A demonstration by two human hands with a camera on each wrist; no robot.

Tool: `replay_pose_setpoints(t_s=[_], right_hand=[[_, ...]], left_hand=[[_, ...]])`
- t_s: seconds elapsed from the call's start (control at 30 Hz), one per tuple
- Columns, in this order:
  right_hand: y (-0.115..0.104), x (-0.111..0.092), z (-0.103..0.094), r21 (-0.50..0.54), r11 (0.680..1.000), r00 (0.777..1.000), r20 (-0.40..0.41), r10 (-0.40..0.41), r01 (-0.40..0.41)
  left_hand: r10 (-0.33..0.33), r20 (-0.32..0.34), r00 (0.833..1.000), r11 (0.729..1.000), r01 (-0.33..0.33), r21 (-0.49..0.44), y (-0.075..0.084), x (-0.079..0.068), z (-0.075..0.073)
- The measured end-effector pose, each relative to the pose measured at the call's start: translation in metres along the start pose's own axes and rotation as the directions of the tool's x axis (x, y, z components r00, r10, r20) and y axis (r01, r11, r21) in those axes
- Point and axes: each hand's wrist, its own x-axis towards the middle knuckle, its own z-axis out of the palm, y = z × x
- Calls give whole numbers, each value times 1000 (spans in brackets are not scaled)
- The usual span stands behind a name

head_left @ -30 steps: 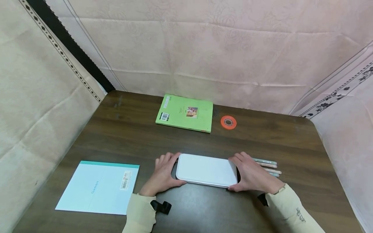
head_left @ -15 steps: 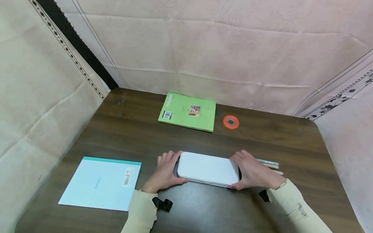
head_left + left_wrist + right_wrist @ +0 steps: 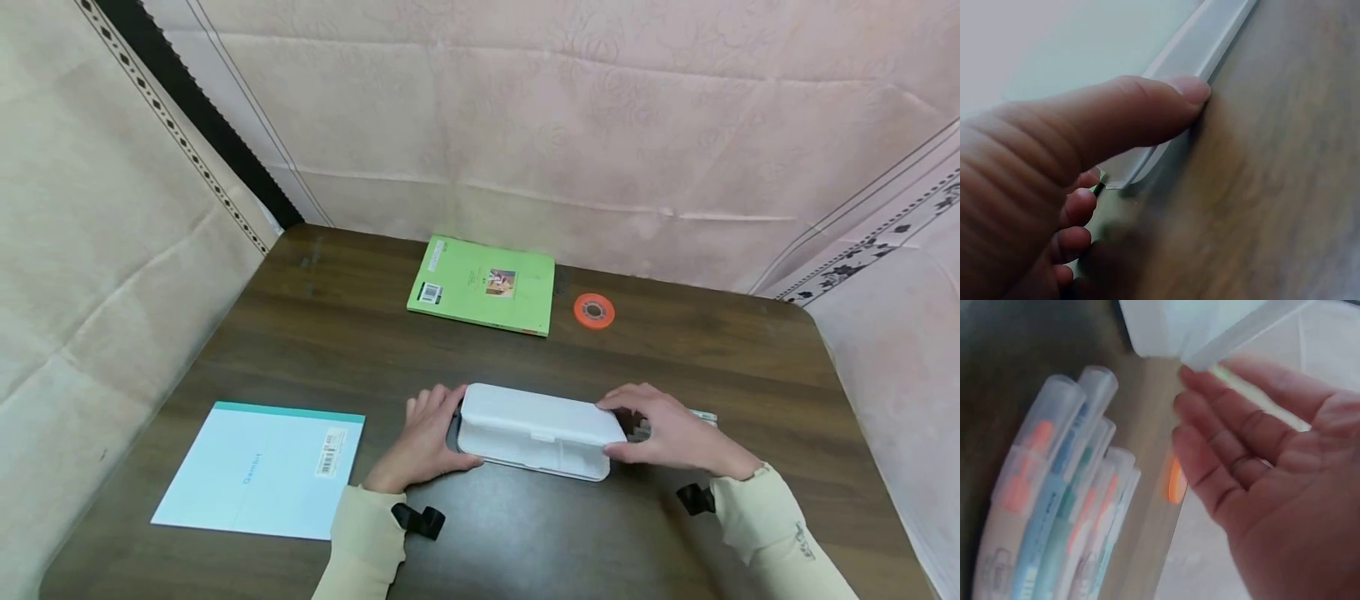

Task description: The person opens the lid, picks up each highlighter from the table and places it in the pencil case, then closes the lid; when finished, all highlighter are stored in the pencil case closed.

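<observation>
A white pencil case [image 3: 536, 412] lies on the table in the head view, its lid tilted up so that a gap shows along the front. My left hand [image 3: 426, 446] grips the left end, thumb on the near edge and fingers behind. In the left wrist view the thumb [image 3: 1147, 109] presses the rim of the case [image 3: 1191, 47]. My right hand [image 3: 671, 429] holds the right end of the lid between thumb and fingers. Several highlighters [image 3: 1054, 487] lie on the table beside this hand in the right wrist view, mostly hidden behind it in the head view.
A pale blue notebook [image 3: 258, 471] lies at the left on the dark wooden table [image 3: 337, 358]. Further back are a green book [image 3: 480, 283] and an orange disc-shaped roll [image 3: 593, 311]. Light cloth [image 3: 525, 125] hangs behind the table and at both sides.
The right hand has raised the lid of the pencil case, which was closed before, and has shifted slightly right. The left hand stays at the left end.
</observation>
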Motion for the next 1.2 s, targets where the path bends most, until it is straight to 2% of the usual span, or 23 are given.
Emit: replay_pose_setpoints(t_s=[0.07,0.2,0.3,0.4,0.53,0.87,1.03,1.2], right_hand=[[5,-3,-1,122,992,999,-47,-11,16],[12,-4,-3,325,945,993,-116,17,22],[13,-3,-3,385,922,979,-166,115,-43],[14,0,-1,431,895,952,-210,224,-115],[18,6,2,453,881,926,-257,275,-137],[34,26,7,451,879,900,-304,314,-155],[36,28,7,450,880,896,-315,314,-150],[29,19,3,447,885,901,-318,296,-133]], left_hand=[[12,-6,1000,1000,-12,-1,-1,0,0],[27,-14,1000,1000,-27,14,-3,-1,0],[23,-5,1000,999,-23,30,-4,-1,1],[18,5,1000,999,-18,35,-5,-1,1],[33,1,999,999,-33,31,-5,0,2],[51,1,999,999,-51,8,-5,1,1],[46,0,999,999,-46,0,-4,1,2],[39,4,999,999,-39,-2,-4,1,2]])
